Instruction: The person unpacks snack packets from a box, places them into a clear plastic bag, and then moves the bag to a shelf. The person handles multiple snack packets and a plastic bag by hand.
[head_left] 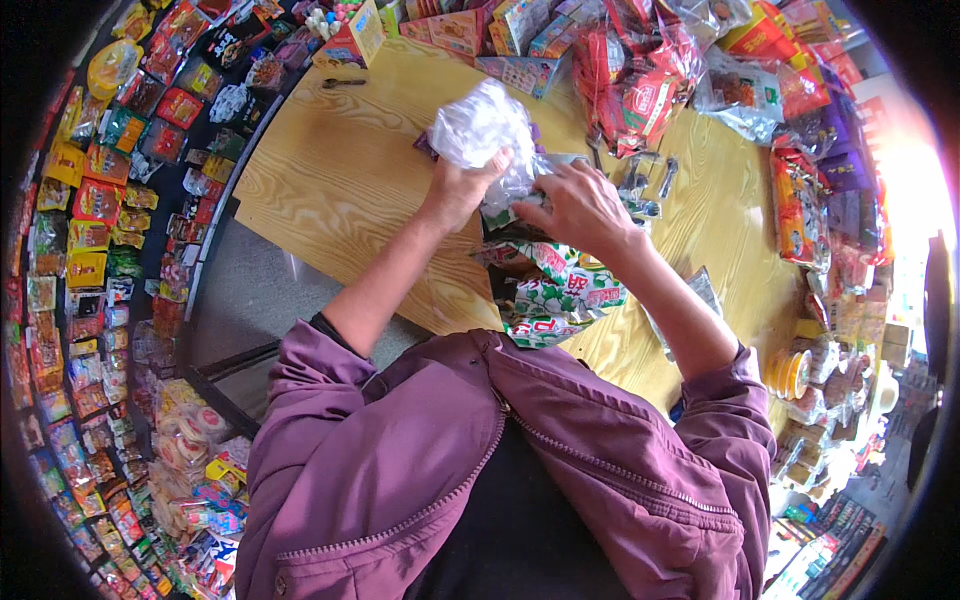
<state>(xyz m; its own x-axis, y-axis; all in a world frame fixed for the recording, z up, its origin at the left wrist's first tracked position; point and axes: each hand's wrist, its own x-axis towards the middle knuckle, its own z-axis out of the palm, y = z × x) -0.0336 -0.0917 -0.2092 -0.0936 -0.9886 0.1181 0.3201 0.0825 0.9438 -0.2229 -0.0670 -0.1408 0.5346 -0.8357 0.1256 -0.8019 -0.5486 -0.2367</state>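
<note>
Over the wooden table, a crumpled clear plastic bag (485, 125) bunches up in my left hand (468, 190), whose thumb and fingers are closed round it. My right hand (585, 208) is beside it, fingers curled at the bag's right lower side; its fingertips are partly hidden. Below both hands, several green-and-white printed packets (570, 290) lie in a loose stack at the near table edge, close to my jacket. One more packet surface shows just under my right fingers. A bit of purple wrapping peeks out behind the bag.
On the wooden table (350, 170), a red plastic bag (640, 90) sits at the back, with small dark tools (668, 178) in front of it. Boxes (520, 75) line the far edge. Racks of snack packets (100, 200) stand left; more packets (800, 210) crowd the right.
</note>
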